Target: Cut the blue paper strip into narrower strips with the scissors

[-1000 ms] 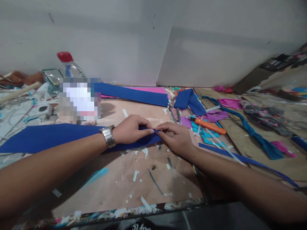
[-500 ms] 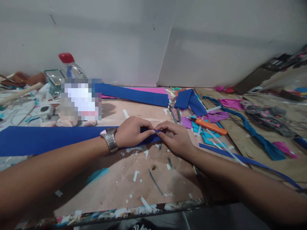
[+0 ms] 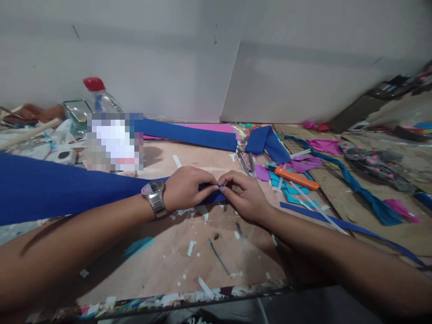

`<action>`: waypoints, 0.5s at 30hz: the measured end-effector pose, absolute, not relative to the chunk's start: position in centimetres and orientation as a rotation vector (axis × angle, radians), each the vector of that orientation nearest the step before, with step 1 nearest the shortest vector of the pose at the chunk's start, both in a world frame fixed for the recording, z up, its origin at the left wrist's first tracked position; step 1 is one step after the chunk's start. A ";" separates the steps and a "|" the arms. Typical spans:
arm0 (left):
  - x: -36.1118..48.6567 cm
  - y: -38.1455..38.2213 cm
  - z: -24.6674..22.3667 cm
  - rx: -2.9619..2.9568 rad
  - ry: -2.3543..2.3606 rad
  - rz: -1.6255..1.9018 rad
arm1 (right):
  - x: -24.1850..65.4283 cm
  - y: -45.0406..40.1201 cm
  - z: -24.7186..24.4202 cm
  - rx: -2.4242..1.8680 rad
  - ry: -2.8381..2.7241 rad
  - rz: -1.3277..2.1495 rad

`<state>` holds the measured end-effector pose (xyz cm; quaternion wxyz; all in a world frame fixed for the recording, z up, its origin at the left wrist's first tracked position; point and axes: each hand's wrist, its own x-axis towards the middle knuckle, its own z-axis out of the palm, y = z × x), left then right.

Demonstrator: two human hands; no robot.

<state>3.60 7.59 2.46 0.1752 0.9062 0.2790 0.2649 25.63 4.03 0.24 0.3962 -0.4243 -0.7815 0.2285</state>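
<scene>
A long blue fabric strip (image 3: 64,189) runs in from the left edge and narrows toward my hands. My left hand (image 3: 187,189), with a metal watch on its wrist, pinches the strip's end between thumb and forefinger. Facing it, my right hand (image 3: 245,193) pinches the same end, fingertips touching or nearly touching those of the left. Between them a small fold of blue cloth shows; the rest of that end is partly hidden by the fingers. Both hands are closed just above the worn wooden board (image 3: 158,265).
Behind my hands lies another blue strip (image 3: 189,135) over pink material. An orange box cutter (image 3: 293,177) rests on teal scraps at right, near a thin blue strip (image 3: 354,227). A red-capped bottle (image 3: 94,85) stands at back left beside a blurred-out patch. A grey wall (image 3: 168,58) rises behind.
The left stretch of the blue strip has lifted and billowed higher at the left edge. My left wrist has turned slightly. Both hands keep their pinch in almost the same place.
</scene>
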 end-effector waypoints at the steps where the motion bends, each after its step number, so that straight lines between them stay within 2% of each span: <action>1: 3.6 7.6 2.5 2.551 0.788 0.761 | 25.6 4.1 0.2 -1.074 -1.978 0.575; 15: 3.6 7.5 2.4 2.531 0.804 0.749 | 25.7 4.0 0.3 -1.089 -1.980 0.589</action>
